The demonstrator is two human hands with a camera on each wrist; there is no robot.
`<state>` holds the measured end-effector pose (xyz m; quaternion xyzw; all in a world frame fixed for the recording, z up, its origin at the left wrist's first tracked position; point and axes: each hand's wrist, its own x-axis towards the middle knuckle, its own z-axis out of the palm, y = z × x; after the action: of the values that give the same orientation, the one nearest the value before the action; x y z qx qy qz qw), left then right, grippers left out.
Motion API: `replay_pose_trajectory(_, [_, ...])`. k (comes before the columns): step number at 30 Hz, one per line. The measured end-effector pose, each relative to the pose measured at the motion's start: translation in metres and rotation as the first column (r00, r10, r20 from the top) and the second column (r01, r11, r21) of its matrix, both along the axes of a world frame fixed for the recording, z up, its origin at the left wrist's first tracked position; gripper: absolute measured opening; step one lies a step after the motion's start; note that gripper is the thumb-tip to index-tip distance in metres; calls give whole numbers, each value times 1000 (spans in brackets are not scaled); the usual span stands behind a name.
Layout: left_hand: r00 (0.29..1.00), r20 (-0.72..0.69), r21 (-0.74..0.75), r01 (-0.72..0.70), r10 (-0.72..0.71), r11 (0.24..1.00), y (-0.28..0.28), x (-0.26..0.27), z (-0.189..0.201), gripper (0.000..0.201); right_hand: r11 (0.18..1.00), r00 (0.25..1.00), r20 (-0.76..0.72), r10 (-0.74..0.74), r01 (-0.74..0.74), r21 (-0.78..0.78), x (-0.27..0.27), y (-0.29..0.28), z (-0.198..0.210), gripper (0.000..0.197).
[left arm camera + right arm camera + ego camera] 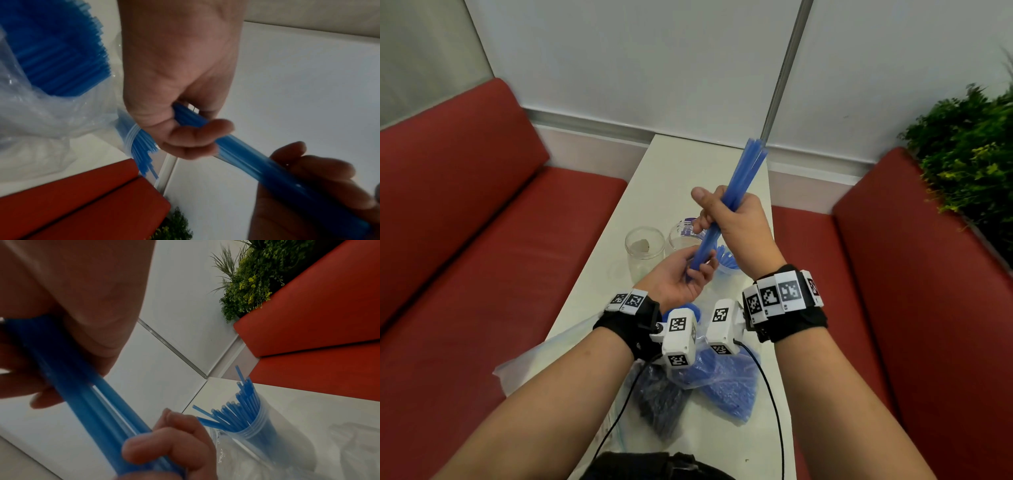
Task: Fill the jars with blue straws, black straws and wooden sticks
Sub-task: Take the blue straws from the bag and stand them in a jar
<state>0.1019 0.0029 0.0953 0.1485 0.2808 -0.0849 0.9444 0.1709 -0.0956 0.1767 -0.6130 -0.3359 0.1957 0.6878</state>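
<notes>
Red bench seats flank the narrow white table (pixel 678 178) you are working at, with a green plant (pixel 969 150) at the far right. Furthest left on the table stands an empty jar (pixel 644 251), and just right of it a second jar (pixel 681 236), partly hidden behind your hands. Your left hand (pixel 681 277) curls its fingers round the lower end of a bundle of blue straws (pixel 736 181); your right hand (pixel 736 222) grips the same bundle higher up, so it slants up and away over the table. Behind your right wrist, a third jar (pixel 252 428) already holds blue straws fanning out of its mouth. Near you, under your wrists, lie a bag of black straws (pixel 657 397) and, to its right, a bag of blue ones (pixel 726 380).

You seem to be squaring up a fresh handful. Next, level the lower ends, aim them into the blue jar's mouth and let go only once they are inside, or loose straws may catch on the rim.
</notes>
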Motion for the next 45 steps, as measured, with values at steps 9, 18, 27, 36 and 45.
replay_pose_trajectory(9, [986, -158, 109, -42, 59, 993, -3, 6, 1, 24, 999, 998, -49, 39, -39, -1, 2, -7, -4, 40])
replay_pose_trajectory(18, [989, -140, 175, 64, -39, 983, -1, 6, -9, 12, 996, 996, -34, 84, -83, 28, 10, -14, 9, 21])
replay_pose_trajectory(27, [973, -153, 327, 214, -172, 920, 20, 7, -25, 12, 841, 954, 13, 299, -257, -476, 55, -38, 35, 20])
replay_pose_trajectory(36, [916, -339, 928, 363, -214, 87, 34, 18, -46, 27, 913, 973, 152, -172, 215, -346, 103, -40, 15, 10])
replay_pose_trajectory(45, [411, -819, 518, 230, -400, -824, 10, 25, -79, 46, 765, 932, 274, -237, 353, -538, 88, -11, -85, 14])
